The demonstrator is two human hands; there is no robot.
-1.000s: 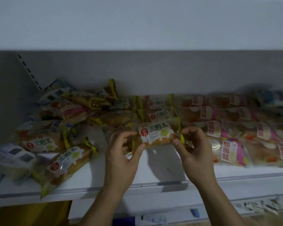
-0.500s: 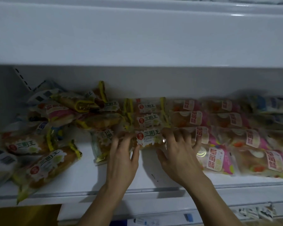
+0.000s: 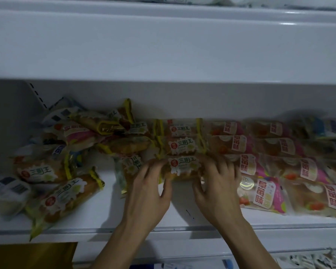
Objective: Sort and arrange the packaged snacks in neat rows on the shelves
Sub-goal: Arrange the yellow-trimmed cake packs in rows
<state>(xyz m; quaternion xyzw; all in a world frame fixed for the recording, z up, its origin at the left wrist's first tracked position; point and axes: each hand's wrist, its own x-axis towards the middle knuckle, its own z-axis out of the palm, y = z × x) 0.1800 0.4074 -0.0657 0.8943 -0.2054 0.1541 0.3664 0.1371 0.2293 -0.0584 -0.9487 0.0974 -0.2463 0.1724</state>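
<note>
A yellow-trimmed sandwich bread packet [image 3: 184,165] lies at the front of a short column of two matching packets [image 3: 180,146] in the middle of the white shelf [image 3: 109,216]. My left hand [image 3: 147,193] holds its left end and my right hand [image 3: 216,188] holds its right end, fingers curled over the top and thumbs at the front edge. Pink strawberry packets [image 3: 260,191] lie in rows to the right. A loose heap of mixed packets [image 3: 72,152] fills the left side.
The upper shelf's white front [image 3: 163,45] overhangs low above the packets. Grey-white packets [image 3: 8,189] sit at the far left edge. One yellow packet [image 3: 66,197] hangs over the shelf's front lip. Small wrapped items [image 3: 308,259] lie on the shelf below.
The packet held up in both hands went down onto the shelf in front of the two matching ones. Both hands moved back with it and now rest over its ends.
</note>
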